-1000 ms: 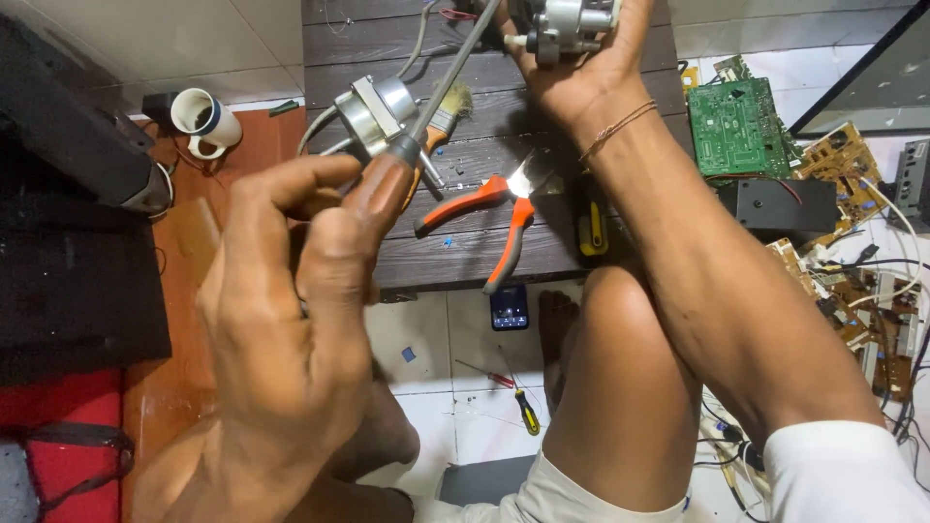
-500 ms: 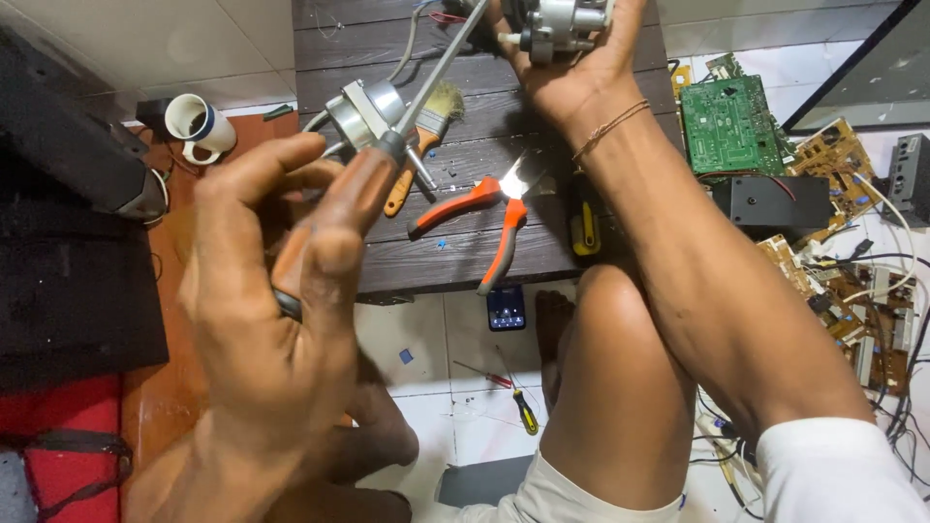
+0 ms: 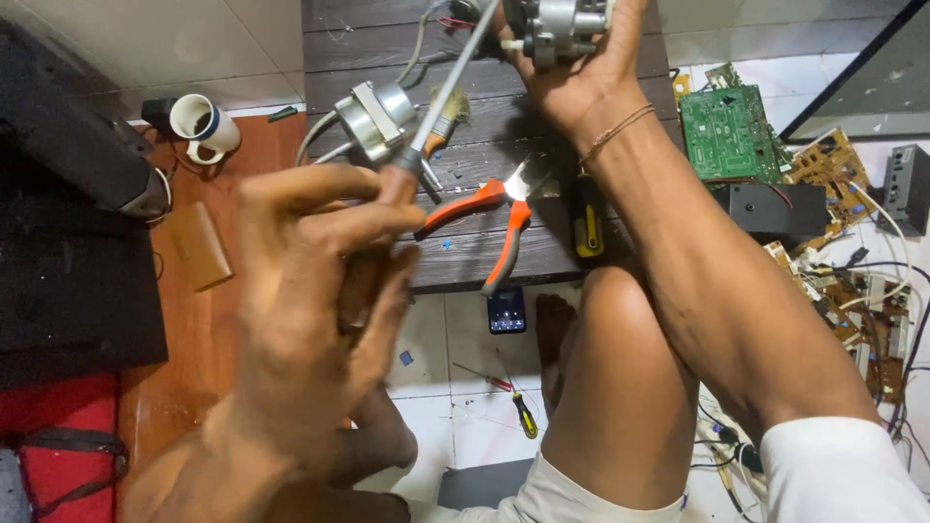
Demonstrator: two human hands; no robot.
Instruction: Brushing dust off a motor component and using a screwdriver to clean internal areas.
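My left hand (image 3: pixel 310 291) is wrapped around the brown handle of a long screwdriver (image 3: pixel 441 107), whose steel shaft slants up to the right. The tip reaches a small grey metal motor (image 3: pixel 557 24) at the top edge, which my right hand (image 3: pixel 572 73) grips from below. Both are held above a dark wooden table (image 3: pixel 378 39). On the table below the shaft lie a second grey motor (image 3: pixel 373 116) with wires, a small brush (image 3: pixel 444 121) and orange-handled pliers (image 3: pixel 484 218).
A yellow-and-black tool (image 3: pixel 586 232) lies at the table's right edge. Green (image 3: pixel 727 131) and brown circuit boards (image 3: pixel 823 165) with wires litter the right. A white cup (image 3: pixel 199 126) stands left. A phone (image 3: pixel 506 310) and small screwdrivers (image 3: pixel 518 407) lie on the tiled floor by my knee (image 3: pixel 620 387).
My left hand has shifted its fingers around the screwdriver handle, turning it; the hand is blurred now. The right hand keeps holding the motor in place.
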